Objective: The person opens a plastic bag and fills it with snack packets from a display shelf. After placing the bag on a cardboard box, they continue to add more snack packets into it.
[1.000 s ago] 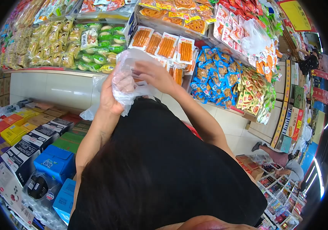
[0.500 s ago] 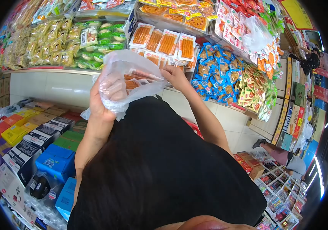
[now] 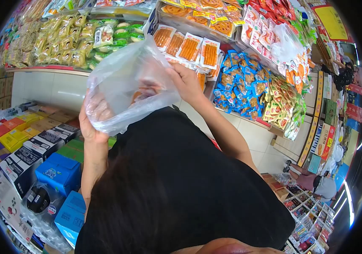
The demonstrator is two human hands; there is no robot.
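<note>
A translucent white plastic bag [image 3: 119, 74] hangs spread between my hands, its mouth wide and facing me. My left hand [image 3: 94, 120] grips the bag's left side, with the fingers showing through the plastic. At the opposite rim, my right hand [image 3: 186, 82] pinches the plastic. Inside the bag lie reddish-orange snack packets [image 3: 147, 92], partly veiled by the film. Just beyond my right hand, flat packets of orange snack strips [image 3: 190, 47] stand in a display bin. Blue-wrapped snacks [image 3: 240, 80] fill the bin to the right.
Yellow-wrapped snacks [image 3: 58, 42] and green packets [image 3: 122, 36] line the shelf ahead. On the floor at left are stacked cartons, including a blue box [image 3: 58, 172]. Another person [image 3: 316, 184] is at far right, near a gridded display [image 3: 305, 211].
The bag has been pulled wider, its mouth now stretched toward me. My left hand has moved left and down; my right hand has shifted slightly left and now holds the rim.
</note>
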